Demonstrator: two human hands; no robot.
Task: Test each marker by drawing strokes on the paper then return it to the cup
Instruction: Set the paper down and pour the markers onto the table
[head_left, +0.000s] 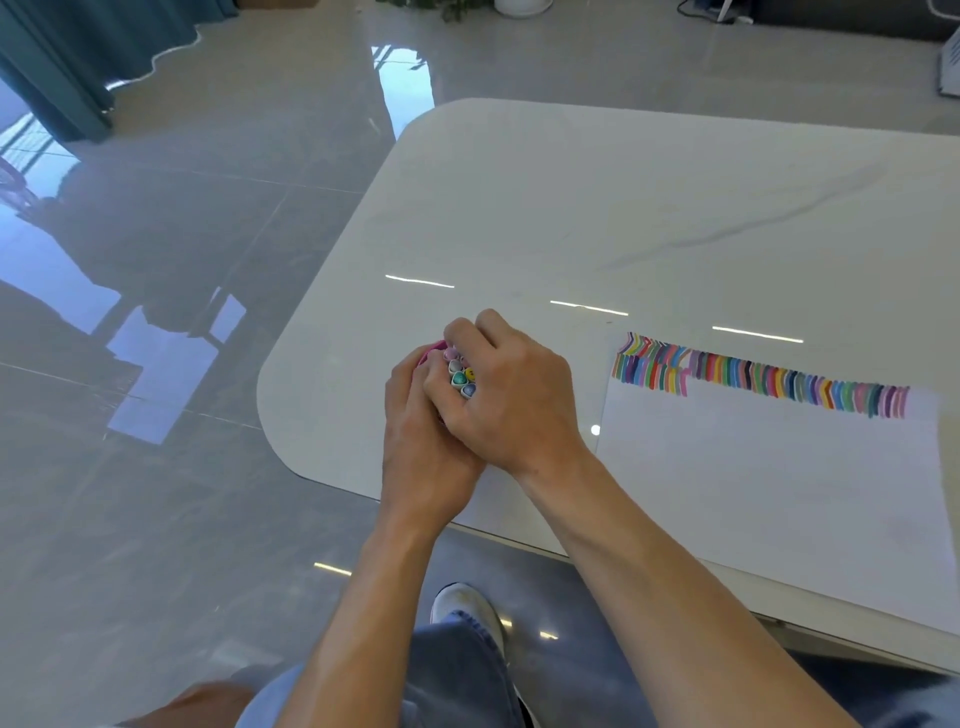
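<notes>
Mid-frame, while the left hand grips the pink plastic cup steady, the right hand, its fingers curled over the colour-capped markers and perhaps pinching one (I cannot tell), should lift a single marker straight up.

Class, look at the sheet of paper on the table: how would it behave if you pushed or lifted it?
The paper lies thin and flat on a glossy table, so it would probably slide easily. Nothing rests on it, so it is likely light to shift. Lifted by one corner, it would probably droop.
</notes>
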